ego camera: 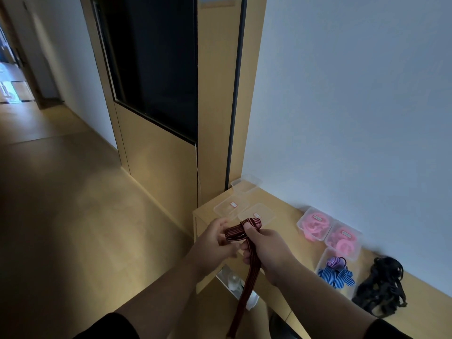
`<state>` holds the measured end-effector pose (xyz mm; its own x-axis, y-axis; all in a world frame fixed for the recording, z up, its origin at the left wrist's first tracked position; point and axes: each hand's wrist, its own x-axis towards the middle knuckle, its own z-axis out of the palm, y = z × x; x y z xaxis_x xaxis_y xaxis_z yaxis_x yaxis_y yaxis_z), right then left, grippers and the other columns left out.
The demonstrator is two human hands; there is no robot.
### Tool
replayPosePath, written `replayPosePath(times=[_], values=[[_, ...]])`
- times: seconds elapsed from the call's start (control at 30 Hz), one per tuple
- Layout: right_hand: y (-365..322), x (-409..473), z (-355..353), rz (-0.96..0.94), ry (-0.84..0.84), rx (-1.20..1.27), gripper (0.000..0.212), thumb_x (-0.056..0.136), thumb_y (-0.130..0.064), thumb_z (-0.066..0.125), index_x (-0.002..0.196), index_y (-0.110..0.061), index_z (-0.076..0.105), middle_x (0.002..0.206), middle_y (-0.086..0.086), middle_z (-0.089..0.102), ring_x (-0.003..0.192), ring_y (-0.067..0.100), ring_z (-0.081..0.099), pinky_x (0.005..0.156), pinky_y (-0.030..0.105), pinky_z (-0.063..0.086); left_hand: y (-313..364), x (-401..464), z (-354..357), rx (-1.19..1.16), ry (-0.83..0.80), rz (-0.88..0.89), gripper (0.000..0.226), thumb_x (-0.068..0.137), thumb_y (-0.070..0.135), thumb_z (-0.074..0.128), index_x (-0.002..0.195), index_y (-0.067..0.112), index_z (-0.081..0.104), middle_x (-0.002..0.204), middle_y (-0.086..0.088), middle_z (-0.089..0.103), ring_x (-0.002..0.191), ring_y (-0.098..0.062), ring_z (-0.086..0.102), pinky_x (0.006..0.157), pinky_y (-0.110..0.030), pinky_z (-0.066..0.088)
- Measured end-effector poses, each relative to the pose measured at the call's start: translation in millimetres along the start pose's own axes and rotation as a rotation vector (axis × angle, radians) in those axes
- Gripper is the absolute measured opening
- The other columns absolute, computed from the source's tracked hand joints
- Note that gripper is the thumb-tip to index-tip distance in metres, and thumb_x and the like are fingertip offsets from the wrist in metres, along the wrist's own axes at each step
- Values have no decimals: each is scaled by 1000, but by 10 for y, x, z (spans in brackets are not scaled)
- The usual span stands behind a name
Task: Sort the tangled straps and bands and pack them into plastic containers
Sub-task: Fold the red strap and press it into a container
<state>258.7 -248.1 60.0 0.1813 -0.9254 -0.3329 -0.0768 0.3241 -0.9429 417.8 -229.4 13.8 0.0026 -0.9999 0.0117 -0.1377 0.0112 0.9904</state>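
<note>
A dark red striped strap is held in front of me, over the near left corner of a wooden table. My left hand grips its folded loops at the top. My right hand pinches the same bundle from the right, thumb on top, and the long tail hangs down between my arms. Two closed containers hold pink bands. An open container holds a blue striped strap and a purple band. A black tangle of straps lies on the table beside it.
Several clear plastic containers sit at the table's far left corner by a wooden door frame. The white wall runs along the table's back. A shelf below the table holds a bottle. Bare floor spreads to the left.
</note>
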Motion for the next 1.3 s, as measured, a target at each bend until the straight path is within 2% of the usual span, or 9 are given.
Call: replayPosePath(times=[0.1,0.3,0.6,0.7,0.83,0.93,1.1,1.17,1.3], values=[[-19,1,-4,-23,2,-36,37,102,-34,56,98,0,70,71,7,67,60,16,61,60,29,55,35,-13,-5,-245,14,-149,21,102,21,54,117,7,63,90,-10,68,59,-21,58,60,-39,56],[14,-28,5,-17,1,-75,36,102,-33,57,95,0,70,67,9,66,56,18,62,58,30,57,6,52,14,-280,60,-194,17,100,14,57,109,4,68,79,-13,70,60,-17,63,61,-35,57],[33,39,32,91,24,-79,38,104,-28,52,96,5,69,68,12,67,56,22,62,61,34,57,-58,102,31,128,148,97,13,93,11,66,98,23,66,86,0,71,74,-14,70,72,-34,60],[35,64,43,135,-27,-72,27,100,-21,56,100,3,69,69,12,67,61,24,64,63,34,57,-104,133,16,272,162,175,22,90,9,68,95,30,64,93,0,65,76,-4,67,68,-19,51],[-11,44,52,209,-55,39,45,99,-40,58,104,3,69,75,15,68,64,26,65,66,36,59,-191,149,-1,398,185,324,23,85,16,67,91,38,65,95,9,56,89,-2,59,74,-18,45],[-26,27,62,194,-24,67,53,101,-48,53,102,3,69,75,15,66,63,25,64,65,35,59,-204,164,26,405,170,377,11,86,26,59,92,28,68,93,7,54,87,-6,58,75,-24,47],[-25,50,40,78,33,109,43,103,-38,53,101,1,71,73,14,68,62,22,64,63,35,59,-154,95,53,139,101,175,32,89,19,64,114,39,63,110,5,63,97,-8,65,86,-25,54],[-26,53,35,34,8,100,41,104,-36,52,101,0,71,72,11,68,64,22,64,66,35,59,-93,68,79,-141,78,-13,29,97,19,62,125,26,58,111,-4,65,87,-15,69,79,-32,59],[11,35,62,-22,-37,15,41,105,-33,49,94,0,70,69,6,69,64,20,64,71,35,59,-20,57,80,-401,-13,-229,34,104,33,48,97,3,62,77,-17,58,60,-25,59,58,-38,56]])
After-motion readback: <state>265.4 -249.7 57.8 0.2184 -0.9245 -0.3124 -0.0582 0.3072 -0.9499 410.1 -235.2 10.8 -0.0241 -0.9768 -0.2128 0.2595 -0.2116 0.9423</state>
